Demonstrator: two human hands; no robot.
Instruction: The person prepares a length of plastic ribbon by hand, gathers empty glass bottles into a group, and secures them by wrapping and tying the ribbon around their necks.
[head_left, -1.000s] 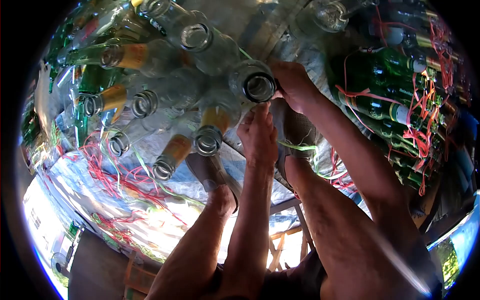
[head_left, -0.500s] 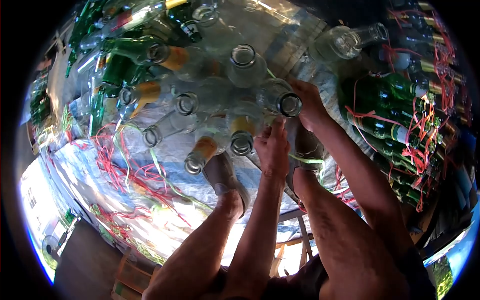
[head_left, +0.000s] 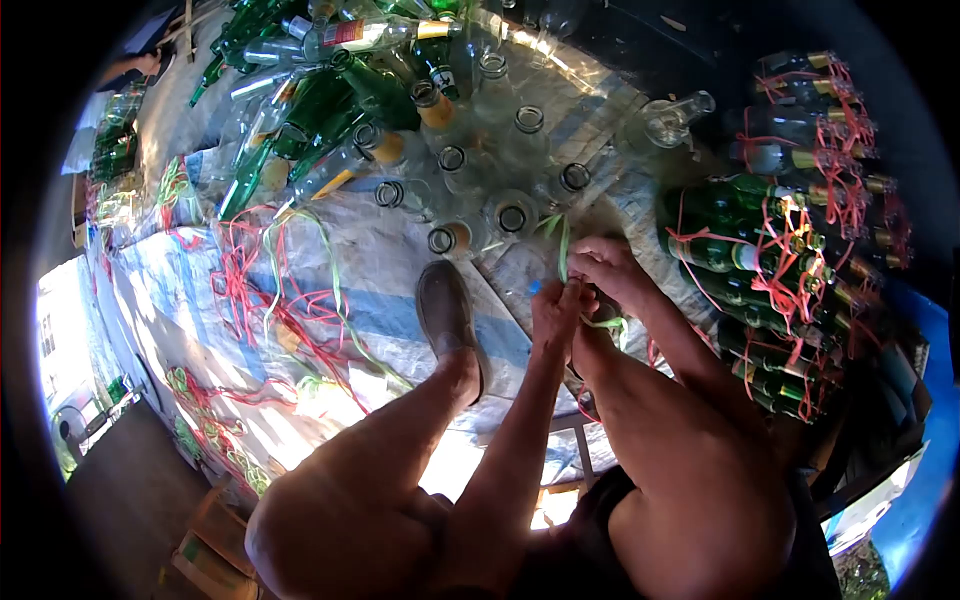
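Note:
Several clear glass bottles (head_left: pixel 512 215) stand upright in a cluster in front of me, some with orange or yellow neck labels. A light green plastic string (head_left: pixel 564 250) runs from the cluster's near side down to my hands. My left hand (head_left: pixel 560 310) is closed with the string pinched between thumb and fingers. Beside it, my right hand (head_left: pixel 610 270) has its bent fingertips together at the same string. A loose tail of string hangs just below my hands. The string's path around the bottles is mostly hidden.
Green and clear bottles (head_left: pixel 370 90) lie heaped at the far left. On the right are green bottles (head_left: pixel 725 225) bound with red string. A clear bottle (head_left: pixel 668 122) lies apart near them. Tangled red string (head_left: pixel 240 280) covers the sheet (head_left: pixel 390 325) near my shoe (head_left: pixel 445 305).
My hands have moved from against the nearest bottles to slightly closer to my knees, where the green string now shows between them. The view has shifted, with the bottles appearing farther away.

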